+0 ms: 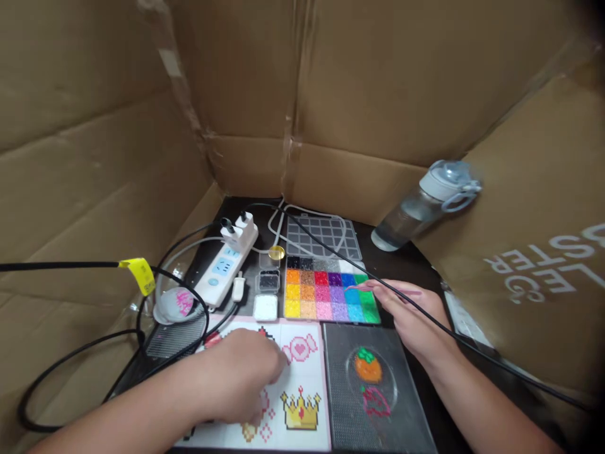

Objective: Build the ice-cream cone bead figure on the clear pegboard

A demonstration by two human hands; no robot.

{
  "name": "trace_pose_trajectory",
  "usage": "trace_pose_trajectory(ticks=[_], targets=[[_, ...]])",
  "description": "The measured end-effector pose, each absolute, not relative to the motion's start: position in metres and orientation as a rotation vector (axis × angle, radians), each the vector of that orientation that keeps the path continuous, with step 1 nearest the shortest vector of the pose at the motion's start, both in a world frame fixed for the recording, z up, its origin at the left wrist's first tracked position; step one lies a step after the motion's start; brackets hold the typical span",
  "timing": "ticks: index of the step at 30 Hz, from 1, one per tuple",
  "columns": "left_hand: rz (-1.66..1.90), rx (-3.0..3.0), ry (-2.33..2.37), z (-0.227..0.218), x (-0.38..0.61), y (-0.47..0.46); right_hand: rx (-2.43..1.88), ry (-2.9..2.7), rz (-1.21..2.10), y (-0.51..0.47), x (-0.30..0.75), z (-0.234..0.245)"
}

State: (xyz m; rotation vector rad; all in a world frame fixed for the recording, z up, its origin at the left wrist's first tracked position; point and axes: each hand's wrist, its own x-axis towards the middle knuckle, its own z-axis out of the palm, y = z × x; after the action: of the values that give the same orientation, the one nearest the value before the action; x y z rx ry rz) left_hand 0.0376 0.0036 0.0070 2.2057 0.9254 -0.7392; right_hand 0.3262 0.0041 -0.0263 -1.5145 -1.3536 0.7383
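Note:
My left hand [246, 375] lies over the printed pattern sheet [288, 435], its fingers curled in and pointing down at a pink motif; nothing shows in it. Pink tweezers [413, 292] are held in my right hand [416, 315], their tips above the purple and blue cells of the bead tray [285, 320]. Small beads sorted by colour fill the tray. Below it, a dark pegboard [340, 403] carries an orange persimmon-like bead figure [368, 367] with a green top. Under that figure is a dark pink bead outline [375, 403] with a little green.
A white power strip [220, 271], two small bead boxes [265, 309] and a bag with pink beads [174, 306] sit at left. Behind the tray is a clear gridded lid [324, 236]. A water bottle [416, 205] stands back right. A black cable [449, 325] crosses over my right hand. Cardboard walls surround the table.

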Motion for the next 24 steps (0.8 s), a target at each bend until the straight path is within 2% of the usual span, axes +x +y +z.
trace_pose_trajectory(ticks=[12,19,24], targets=[[-0.67,2.245,0.961,-0.019,0.034,0.003,-1.51,-1.405,0.843,-0.121,0.357,-0.05],[-0.864,2.269,0.951,-0.005,0.041,0.004,-1.483,-1.46,0.863,-0.144,0.356,-0.059],[-0.878,2.263,0.944,-0.004,0.043,0.005,-1.374,-1.533,0.887,-0.144,0.358,-0.06]])
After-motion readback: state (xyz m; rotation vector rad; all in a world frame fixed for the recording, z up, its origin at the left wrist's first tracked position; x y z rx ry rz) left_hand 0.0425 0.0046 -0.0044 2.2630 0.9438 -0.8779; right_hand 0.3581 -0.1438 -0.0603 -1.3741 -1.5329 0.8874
